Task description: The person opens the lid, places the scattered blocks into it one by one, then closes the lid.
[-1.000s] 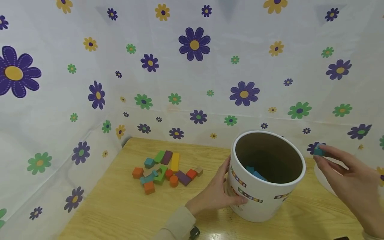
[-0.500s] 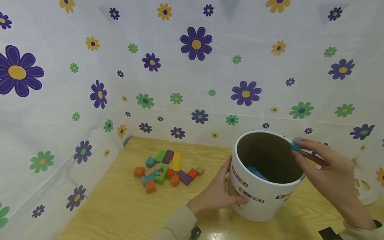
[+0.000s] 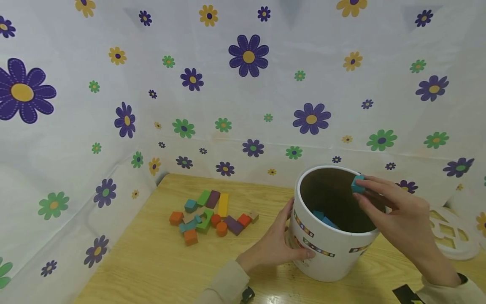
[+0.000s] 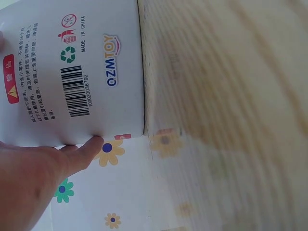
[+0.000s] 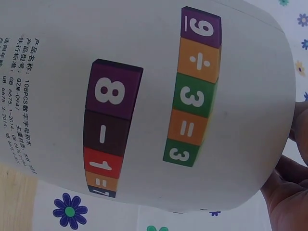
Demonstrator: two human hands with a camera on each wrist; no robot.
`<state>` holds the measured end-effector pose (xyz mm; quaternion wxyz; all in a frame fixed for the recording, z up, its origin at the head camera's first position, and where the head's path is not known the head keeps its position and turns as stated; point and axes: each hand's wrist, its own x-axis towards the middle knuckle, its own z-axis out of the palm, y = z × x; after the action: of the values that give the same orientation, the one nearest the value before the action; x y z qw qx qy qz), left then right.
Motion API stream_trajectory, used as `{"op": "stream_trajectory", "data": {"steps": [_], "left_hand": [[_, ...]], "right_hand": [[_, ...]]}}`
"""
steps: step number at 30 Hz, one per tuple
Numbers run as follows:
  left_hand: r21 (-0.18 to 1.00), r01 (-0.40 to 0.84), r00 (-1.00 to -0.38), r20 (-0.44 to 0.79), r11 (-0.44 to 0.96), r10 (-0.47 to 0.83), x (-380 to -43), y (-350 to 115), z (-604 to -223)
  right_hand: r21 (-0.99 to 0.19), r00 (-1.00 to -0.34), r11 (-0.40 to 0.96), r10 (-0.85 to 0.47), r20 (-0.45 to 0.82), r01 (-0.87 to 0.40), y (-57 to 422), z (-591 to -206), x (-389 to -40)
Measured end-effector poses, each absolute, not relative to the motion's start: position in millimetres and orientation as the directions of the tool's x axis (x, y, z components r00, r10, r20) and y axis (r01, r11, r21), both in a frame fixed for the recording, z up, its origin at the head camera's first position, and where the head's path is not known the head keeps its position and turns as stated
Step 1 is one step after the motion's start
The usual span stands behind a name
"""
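A white toy-block bucket [image 3: 330, 259] stands open-topped on the table, leaning slightly, with blue blocks [image 3: 327, 221] at its bottom. My left hand [image 3: 271, 249] holds its left side, thumb across the front and fingers around the side. The left wrist view has that hand [image 4: 36, 175] against the bucket wall [image 4: 82, 38] with its printed barcode. Between thumb and fingertips, my right hand [image 3: 402, 221] pinches a small blue block [image 3: 357, 184] over the right part of the opening. Printed sums cover the bucket [image 5: 154, 96] in the right wrist view, with the right hand [image 5: 291, 185] at the edge.
Left of the bucket lies a loose group of coloured blocks, including an orange block [image 3: 191, 237], a yellow block [image 3: 223, 204] and a purple block [image 3: 233, 225]. A white lid [image 3: 461, 252] with cut-outs lies at the right. Flowered cloth [image 3: 277, 97] hangs behind the wooden table [image 3: 152, 261].
My right hand has carried the blue block leftward from beyond the bucket's right side to over its opening, uncovering the lid. The left hand stays on the bucket.
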<state>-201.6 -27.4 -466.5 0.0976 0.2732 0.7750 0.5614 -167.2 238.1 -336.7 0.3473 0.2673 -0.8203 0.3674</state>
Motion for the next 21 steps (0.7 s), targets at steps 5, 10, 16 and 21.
{"op": "stream_trajectory", "data": {"steps": [5, 10, 16, 21], "left_hand": [[0.923, 0.314, -0.832, 0.154, 0.223, 0.532, -201, -27, -467], [0.924, 0.310, -0.832, 0.151, 0.222, 0.533, -201, -27, -466], [0.928, 0.300, -0.836, 0.145, 0.220, 0.530, -200, -26, -466], [0.931, 0.292, -0.837, 0.138, 0.219, 0.530, -200, -27, -466]], "right_hand": [[-0.387, -0.598, 0.617, -0.175, 0.782, -0.686, 237, -337, -168], [-0.357, -0.572, 0.652, -0.146, 0.807, -0.669, 244, -337, -168], [-0.428, -0.542, 0.622, 0.007, 0.840, -0.656, 265, -340, -167], [-0.558, -0.630, 0.580, 0.097, 0.770, -0.593, 284, -356, -160]]}}
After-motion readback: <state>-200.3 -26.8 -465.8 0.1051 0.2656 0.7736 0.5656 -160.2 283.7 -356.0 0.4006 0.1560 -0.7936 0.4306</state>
